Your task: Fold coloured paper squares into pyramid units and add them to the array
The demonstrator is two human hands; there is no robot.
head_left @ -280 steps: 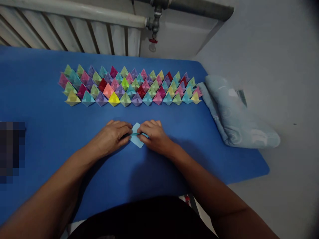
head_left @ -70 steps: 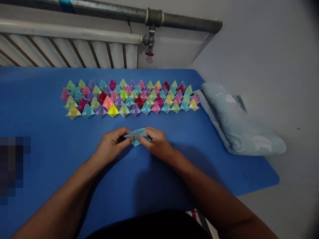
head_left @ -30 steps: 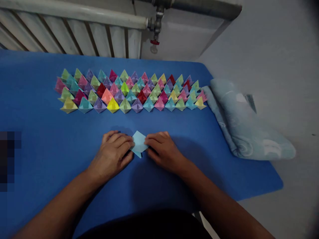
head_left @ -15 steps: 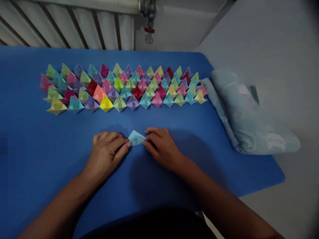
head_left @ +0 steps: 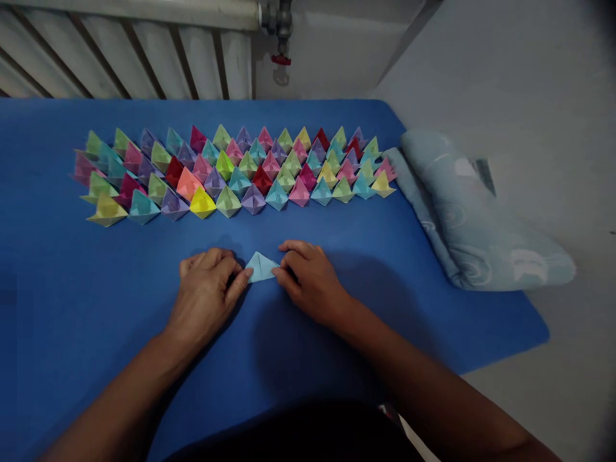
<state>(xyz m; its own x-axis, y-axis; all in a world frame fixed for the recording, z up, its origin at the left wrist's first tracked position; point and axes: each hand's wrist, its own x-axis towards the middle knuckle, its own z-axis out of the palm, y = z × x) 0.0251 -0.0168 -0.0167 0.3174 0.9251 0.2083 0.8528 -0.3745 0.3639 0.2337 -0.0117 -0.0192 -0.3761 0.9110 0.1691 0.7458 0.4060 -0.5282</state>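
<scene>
Both forearms (head_left: 129, 385) slant inward from the lower edge over the blue tabletop (head_left: 206, 398), backs of the hands up: the left hand (head_left: 206, 289), fingers curled under, pinches one corner of a light-blue folded paper (head_left: 261, 267), and the right hand (head_left: 310, 282) nips the opposite corner by thumb and bent fingers, one finger stretched out above. The paper sits between the thumbs, nearer than the rows of multicoloured origami boats (head_left: 239, 183); a folded pale-blue blanket (head_left: 462, 212) lies to their right, a white radiator (head_left: 158, 54) beyond.

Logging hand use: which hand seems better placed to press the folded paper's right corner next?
Probably the right hand: its thumb touches the folded paper there, while the left hand holds the opposite corner.
</scene>
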